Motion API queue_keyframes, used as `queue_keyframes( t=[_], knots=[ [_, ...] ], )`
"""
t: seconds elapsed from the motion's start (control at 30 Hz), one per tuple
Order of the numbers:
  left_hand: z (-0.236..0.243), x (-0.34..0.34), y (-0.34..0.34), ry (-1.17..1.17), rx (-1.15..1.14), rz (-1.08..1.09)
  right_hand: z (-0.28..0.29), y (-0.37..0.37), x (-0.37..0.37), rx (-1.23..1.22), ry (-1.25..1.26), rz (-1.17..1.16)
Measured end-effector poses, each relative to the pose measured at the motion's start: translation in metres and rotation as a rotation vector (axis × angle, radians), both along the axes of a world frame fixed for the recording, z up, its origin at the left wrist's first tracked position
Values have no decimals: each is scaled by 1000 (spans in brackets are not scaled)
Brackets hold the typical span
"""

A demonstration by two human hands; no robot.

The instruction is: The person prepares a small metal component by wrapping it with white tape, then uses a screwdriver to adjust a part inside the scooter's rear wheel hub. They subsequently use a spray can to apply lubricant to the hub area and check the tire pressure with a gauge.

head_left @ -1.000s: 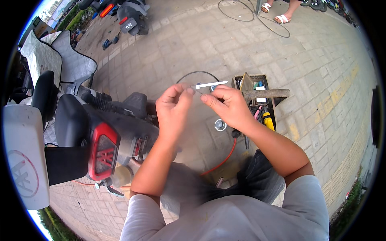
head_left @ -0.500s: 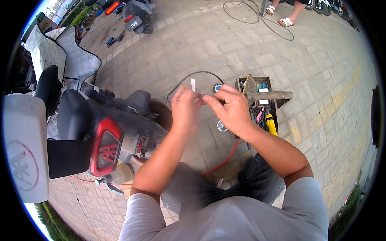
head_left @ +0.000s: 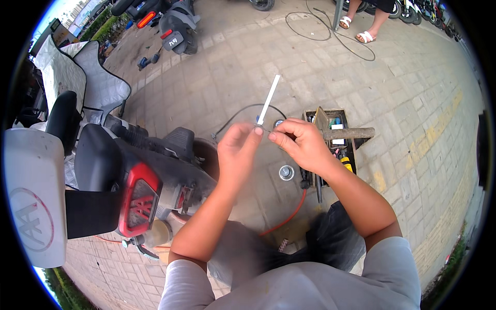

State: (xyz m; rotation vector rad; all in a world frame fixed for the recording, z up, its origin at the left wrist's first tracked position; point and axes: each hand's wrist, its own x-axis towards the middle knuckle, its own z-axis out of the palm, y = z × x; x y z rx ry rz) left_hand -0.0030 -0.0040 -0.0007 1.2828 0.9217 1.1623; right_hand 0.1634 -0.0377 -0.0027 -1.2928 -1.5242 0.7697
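My two hands are raised close together above the paving, fingers pinched. My left hand grips a narrow white strip near its lower end, and the rest of it sticks up and slightly right. A thin dark piece spans the gap between the fingertips; its kind is too small to tell. The thumb and forefinger of my right hand close on its other end. Just left of my left forearm is the rear of a dusty electric scooter with a red-framed tail light.
To the right lies an open toolbox with a wooden handle across it. A round metal tin and an orange hose lie below my hands. Another scooter is farther off; a person in white sandals stands at upper right.
The white strip now stands out longer and leans right, where before only a short upright end and a bent part showed. My hands have shifted slightly down and right.
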Motion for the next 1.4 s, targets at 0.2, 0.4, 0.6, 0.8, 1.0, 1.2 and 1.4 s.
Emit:
queue_keyframes(
  t=[0.2, 0.4, 0.6, 0.8, 1.0, 1.2, 1.4],
  knots=[
    [0, -7, 4, 6, 4, -5, 14, -4, -3, 214, -342, -206],
    [3, -1, -2, -47, -57, -26, 9, -3, -1, 174, -180, -173],
    [12, -7, 6, -297, -195, -108, 10, -1, 7, 160, -65, -95],
    [13, -13, 13, -269, -393, -172, 3, 1, 7, 284, -253, -81],
    [-6, -27, 44, -363, -364, 80, 18, -8, 0, 405, -370, 57],
    [8, -19, 30, -37, 71, 274, 12, 1, 5, 466, -535, -183],
    [19, -18, 14, 474, 641, -47, 8, 0, 6, 476, -577, -184]
  ],
)
